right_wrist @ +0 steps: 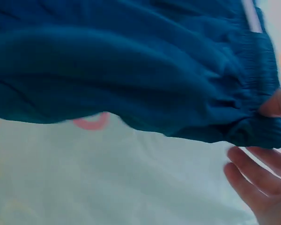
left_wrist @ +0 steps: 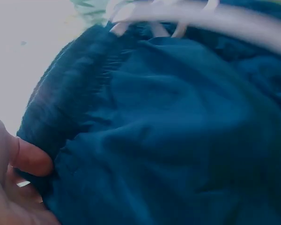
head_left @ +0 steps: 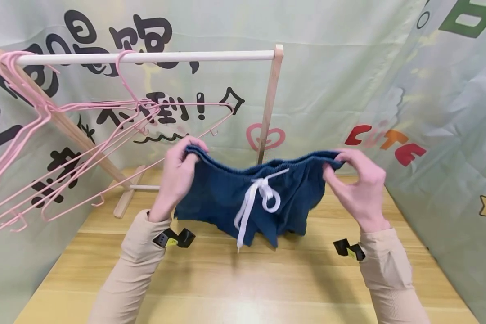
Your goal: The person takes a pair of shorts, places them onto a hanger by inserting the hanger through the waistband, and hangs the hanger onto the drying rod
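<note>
Dark blue shorts point(head_left: 222, 193) hang in the air over the wooden table, stretched between both hands. My left hand point(head_left: 178, 175) pinches one end of the elastic waistband, thumb on the near side, as the left wrist view also shows at the thumb point(left_wrist: 33, 159). At the other end, my right hand point(head_left: 360, 184) grips the waistband between thumb and fingers. A white drawstring point(head_left: 247, 207) tied in a bow dangles from the waist's middle. In the right wrist view, the gathered waistband point(right_wrist: 262, 79) runs down to the right hand point(right_wrist: 267, 178). The leg openings droop loosely below.
Left of the shorts stands a rack with a white bar point(head_left: 210, 56) and wooden posts point(head_left: 269, 99). Several pink hangers point(head_left: 125, 121) hang from it, their arms reaching close to my left hand. The wooden table point(head_left: 243, 288) lies beneath; printed cloth walls point(head_left: 328, 90) surround it.
</note>
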Tool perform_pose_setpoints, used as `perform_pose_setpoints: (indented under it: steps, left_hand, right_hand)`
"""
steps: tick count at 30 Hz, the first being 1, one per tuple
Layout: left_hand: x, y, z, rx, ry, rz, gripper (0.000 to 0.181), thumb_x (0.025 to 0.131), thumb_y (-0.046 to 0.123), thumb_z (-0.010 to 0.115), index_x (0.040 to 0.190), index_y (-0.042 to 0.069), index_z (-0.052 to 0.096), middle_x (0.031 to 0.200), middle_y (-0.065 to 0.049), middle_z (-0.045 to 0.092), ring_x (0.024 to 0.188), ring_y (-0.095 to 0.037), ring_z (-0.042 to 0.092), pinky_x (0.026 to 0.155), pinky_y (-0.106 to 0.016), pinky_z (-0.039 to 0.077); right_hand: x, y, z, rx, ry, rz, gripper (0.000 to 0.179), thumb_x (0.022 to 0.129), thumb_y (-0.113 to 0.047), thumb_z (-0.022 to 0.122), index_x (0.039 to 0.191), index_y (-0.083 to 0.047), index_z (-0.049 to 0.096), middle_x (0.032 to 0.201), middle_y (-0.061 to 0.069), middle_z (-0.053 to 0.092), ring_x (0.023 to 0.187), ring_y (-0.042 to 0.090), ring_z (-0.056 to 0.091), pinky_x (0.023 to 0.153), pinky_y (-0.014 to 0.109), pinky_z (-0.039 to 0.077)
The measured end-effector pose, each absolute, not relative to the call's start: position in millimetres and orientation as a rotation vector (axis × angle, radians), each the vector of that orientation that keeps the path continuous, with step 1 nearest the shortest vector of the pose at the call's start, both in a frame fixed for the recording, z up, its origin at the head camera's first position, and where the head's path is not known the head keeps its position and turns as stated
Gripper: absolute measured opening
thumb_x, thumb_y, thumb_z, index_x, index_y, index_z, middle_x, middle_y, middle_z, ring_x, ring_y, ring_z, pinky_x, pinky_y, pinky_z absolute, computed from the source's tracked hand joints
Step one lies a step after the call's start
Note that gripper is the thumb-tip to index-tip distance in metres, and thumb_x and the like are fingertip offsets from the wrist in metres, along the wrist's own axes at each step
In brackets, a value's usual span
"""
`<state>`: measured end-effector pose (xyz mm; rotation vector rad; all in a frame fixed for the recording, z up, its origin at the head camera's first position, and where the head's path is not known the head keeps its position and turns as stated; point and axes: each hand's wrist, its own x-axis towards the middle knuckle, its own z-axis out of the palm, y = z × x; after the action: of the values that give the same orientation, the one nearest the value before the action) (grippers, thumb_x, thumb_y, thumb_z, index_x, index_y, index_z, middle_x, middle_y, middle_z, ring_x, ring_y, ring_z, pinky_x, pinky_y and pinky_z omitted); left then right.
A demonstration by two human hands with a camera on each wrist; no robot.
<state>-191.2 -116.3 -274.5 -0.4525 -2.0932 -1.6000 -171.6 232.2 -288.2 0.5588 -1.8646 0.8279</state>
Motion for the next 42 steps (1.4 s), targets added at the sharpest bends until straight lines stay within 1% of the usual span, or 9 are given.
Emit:
perform_pose_setpoints:
  steps: [3,7,10,13,17,21,26,35,42]
  left_hand:
    - [-197.0,-118.5,-301.9,-0.417,-2.308,-1.534,0.024,0.089,-0.003,0.041,0.101,0.002,0.061,0.102,-0.014,0.064,0.094,-0.022,0.056,0.086,-0.029,0.041]
    - [-202.2,-127.1,-338.3,-0.497,-2.439,-1.507,0.031,0.089,-0.004,0.038,0.114,0.004,0.053,0.102,-0.016,0.064,0.096,-0.027,0.057,0.09,-0.034,0.039]
    - [-203.5,-133.8,-358.5,-0.663,-2.444,-1.471,0.043,0.088,-0.01,0.039,0.128,0.005,0.046,0.11,-0.017,0.065,0.101,-0.027,0.058,0.096,-0.035,0.039]
    - [-202.8,-139.4,-374.8,-0.862,-2.44,-1.306,0.05,0.088,-0.012,0.042,0.134,0.007,0.046,0.123,-0.015,0.064,0.112,-0.026,0.06,0.103,-0.037,0.041]
    - [-198.8,-146.0,-387.6,-1.039,-2.453,-1.071,0.043,0.091,-0.009,0.048,0.129,0.009,0.056,0.126,-0.008,0.062,0.116,-0.02,0.059,0.101,-0.039,0.046]
    - [-195.6,-150.7,-390.6,-1.102,-2.475,-0.921,0.041,0.091,-0.009,0.05,0.125,0.013,0.059,0.118,-0.002,0.061,0.099,-0.014,0.058,0.085,-0.033,0.049]
    - [-191.2,-155.2,-388.2,-1.15,-2.506,-0.756,0.043,0.091,-0.01,0.05,0.125,0.016,0.058,0.12,-0.001,0.062,0.079,-0.013,0.052,0.068,-0.024,0.043]
    - [-185.2,-162.7,-385.0,-1.087,-2.57,-0.663,0.03,0.09,-0.002,0.06,0.113,0.016,0.069,0.104,0.0,0.067,0.063,-0.007,0.045,0.061,-0.02,0.037]
    - [-182.6,-164.9,-384.0,-1.018,-2.582,-0.546,0.015,0.084,0.006,0.071,0.097,0.008,0.077,0.092,-0.001,0.072,0.066,-0.008,0.061,0.062,-0.02,0.048]
  right_hand:
    - [-169.6,236.8,-311.2,0.621,-2.028,0.841,0.014,0.075,0.003,0.075,0.083,0.002,0.064,0.081,0.014,0.068,0.076,0.015,0.066,0.088,0.004,0.046]
    - [-170.4,244.0,-340.2,0.645,-2.248,0.916,0.021,0.075,0.009,0.075,0.083,-0.004,0.06,0.076,0.005,0.061,0.069,-0.005,0.062,0.072,0.004,0.048]
    - [-171.1,248.9,-354.3,0.644,-2.38,0.967,0.022,0.077,0.009,0.074,0.085,-0.007,0.059,0.077,0.003,0.059,0.067,-0.007,0.059,0.064,0.012,0.05]
    - [-171.0,252.5,-363.7,0.656,-2.486,0.982,0.023,0.08,0.008,0.072,0.087,-0.008,0.058,0.078,0.002,0.057,0.067,0.001,0.054,0.062,0.02,0.053]
    - [-170.2,256.0,-371.0,0.68,-2.556,0.995,0.024,0.081,0.008,0.071,0.089,-0.008,0.056,0.081,0.002,0.056,0.07,0.004,0.054,0.064,0.027,0.057]
    - [-171.1,258.8,-372.9,0.723,-2.57,0.97,0.021,0.083,0.007,0.07,0.096,-0.007,0.063,0.091,0.007,0.066,0.076,0.003,0.058,0.067,0.029,0.059]
    - [-171.2,261.0,-370.8,0.784,-2.575,0.92,0.02,0.087,0.005,0.07,0.1,-0.01,0.072,0.099,0.007,0.071,0.084,0.005,0.061,0.066,0.026,0.057]
    - [-170.5,261.1,-368.0,0.853,-2.534,0.872,0.026,0.088,0.008,0.065,0.095,-0.016,0.071,0.1,0.001,0.068,0.089,0.012,0.062,0.068,0.028,0.057]
    - [-172.4,258.5,-367.6,0.852,-2.542,0.699,0.023,0.085,0.006,0.063,0.092,-0.014,0.072,0.09,-0.001,0.072,0.077,0.006,0.061,0.062,0.026,0.054]
